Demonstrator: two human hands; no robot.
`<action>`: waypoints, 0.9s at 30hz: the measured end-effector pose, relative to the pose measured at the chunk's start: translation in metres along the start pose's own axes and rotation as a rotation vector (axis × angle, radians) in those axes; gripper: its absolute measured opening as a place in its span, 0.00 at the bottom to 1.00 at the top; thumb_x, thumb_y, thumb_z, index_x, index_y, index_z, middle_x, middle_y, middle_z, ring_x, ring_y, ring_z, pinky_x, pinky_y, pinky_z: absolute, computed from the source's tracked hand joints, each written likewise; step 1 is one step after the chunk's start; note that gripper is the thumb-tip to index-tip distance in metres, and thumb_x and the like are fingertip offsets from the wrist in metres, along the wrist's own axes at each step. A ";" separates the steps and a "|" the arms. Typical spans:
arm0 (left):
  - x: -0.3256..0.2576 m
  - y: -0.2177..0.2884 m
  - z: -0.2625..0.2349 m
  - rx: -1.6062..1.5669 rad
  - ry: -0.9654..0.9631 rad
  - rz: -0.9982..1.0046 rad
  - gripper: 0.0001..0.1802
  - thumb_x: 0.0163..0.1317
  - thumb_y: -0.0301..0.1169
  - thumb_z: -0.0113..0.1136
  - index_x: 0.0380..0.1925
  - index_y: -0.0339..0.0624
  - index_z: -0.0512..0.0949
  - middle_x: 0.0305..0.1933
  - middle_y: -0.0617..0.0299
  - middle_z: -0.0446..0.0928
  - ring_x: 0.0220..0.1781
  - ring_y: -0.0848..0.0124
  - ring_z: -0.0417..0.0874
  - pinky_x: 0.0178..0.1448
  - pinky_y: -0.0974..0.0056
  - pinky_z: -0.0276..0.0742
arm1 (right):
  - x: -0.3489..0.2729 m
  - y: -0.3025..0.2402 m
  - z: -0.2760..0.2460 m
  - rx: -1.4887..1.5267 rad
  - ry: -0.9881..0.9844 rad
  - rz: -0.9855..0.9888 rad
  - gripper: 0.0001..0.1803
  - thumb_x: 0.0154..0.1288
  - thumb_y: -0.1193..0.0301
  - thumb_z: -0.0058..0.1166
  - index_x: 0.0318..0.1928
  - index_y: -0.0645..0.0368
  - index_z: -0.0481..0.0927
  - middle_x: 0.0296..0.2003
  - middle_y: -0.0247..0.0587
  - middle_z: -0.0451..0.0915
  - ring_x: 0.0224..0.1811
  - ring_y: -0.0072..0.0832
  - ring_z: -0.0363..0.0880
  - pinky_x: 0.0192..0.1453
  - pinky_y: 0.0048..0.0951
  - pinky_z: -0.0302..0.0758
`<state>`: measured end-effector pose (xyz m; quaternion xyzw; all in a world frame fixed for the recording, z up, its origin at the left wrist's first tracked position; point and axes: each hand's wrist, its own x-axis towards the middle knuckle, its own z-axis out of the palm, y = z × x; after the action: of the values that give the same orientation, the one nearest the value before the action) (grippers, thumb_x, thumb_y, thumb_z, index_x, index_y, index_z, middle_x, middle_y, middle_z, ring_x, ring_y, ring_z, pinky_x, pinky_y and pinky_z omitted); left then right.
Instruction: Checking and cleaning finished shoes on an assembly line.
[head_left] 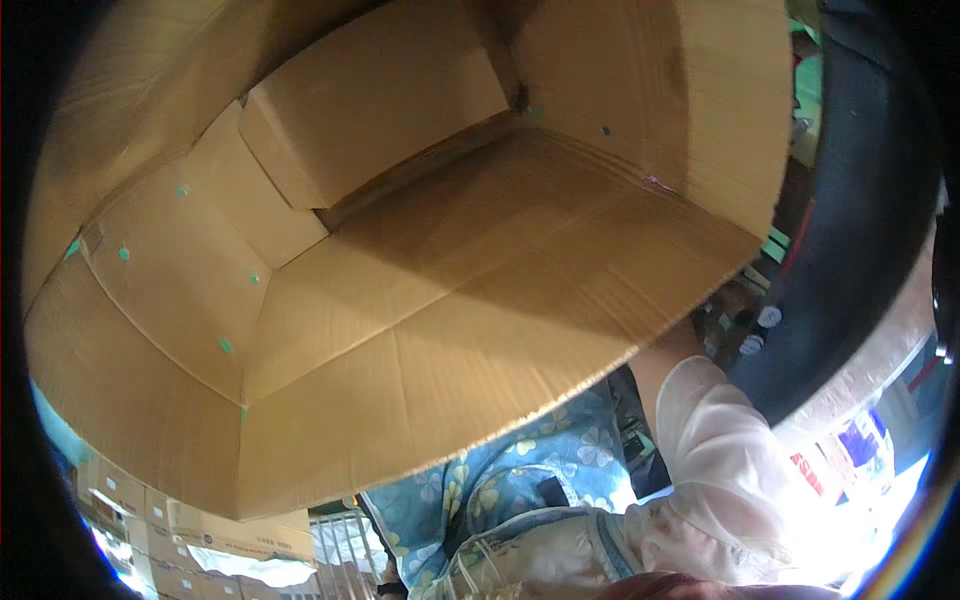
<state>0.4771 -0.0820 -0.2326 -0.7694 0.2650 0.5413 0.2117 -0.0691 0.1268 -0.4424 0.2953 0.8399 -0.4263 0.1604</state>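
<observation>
A large open cardboard box (420,350) fills most of the head view, tilted, with its brown inside facing me. Small green bits (225,345) dot its inner walls, and a thin pinkish scrap (658,184) lies along one fold. At the box's far end is a folded cardboard panel or smaller carton (380,110); I cannot tell which. My right forearm (665,365), in a white sleeve, runs up behind the box's near edge, which hides my right hand. My left hand does not show either, so its hold on the box cannot be made out.
Below the box hangs a blue apron (540,450) with a leaf pattern. Stacked cartons (160,540) and a metal rack (345,550) stand at lower left. A broad black surface (860,200) curves along the right, with plastic-wrapped packages (865,440) beneath it.
</observation>
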 end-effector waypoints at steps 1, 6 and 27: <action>-0.008 -0.034 -0.037 -0.007 -0.006 0.007 0.10 0.63 0.29 0.49 0.36 0.36 0.77 0.31 0.54 0.81 0.30 0.58 0.82 0.36 0.54 0.77 | -0.005 -0.002 0.000 0.024 0.024 -0.005 0.09 0.70 0.67 0.46 0.45 0.57 0.73 0.32 0.36 0.73 0.25 0.24 0.73 0.21 0.24 0.68; -0.008 -0.078 -0.100 -0.037 -0.004 0.040 0.09 0.63 0.29 0.49 0.36 0.36 0.77 0.31 0.54 0.81 0.29 0.59 0.82 0.36 0.54 0.77 | -0.036 -0.011 -0.001 0.156 0.125 -0.006 0.08 0.69 0.68 0.46 0.45 0.56 0.73 0.30 0.35 0.73 0.23 0.23 0.72 0.19 0.24 0.67; -0.123 0.175 0.017 0.285 -0.447 1.329 0.09 0.66 0.25 0.51 0.42 0.36 0.78 0.41 0.56 0.79 0.43 0.65 0.80 0.47 0.65 0.74 | -0.449 -0.165 -0.145 0.563 -0.667 0.073 0.16 0.69 0.73 0.48 0.56 0.56 0.72 0.45 0.28 0.77 0.37 0.16 0.73 0.40 0.20 0.72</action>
<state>0.3193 -0.1843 -0.1287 -0.2808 0.6959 0.6608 -0.0150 0.1709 0.0069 -0.0209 0.2032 0.5821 -0.7047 0.3510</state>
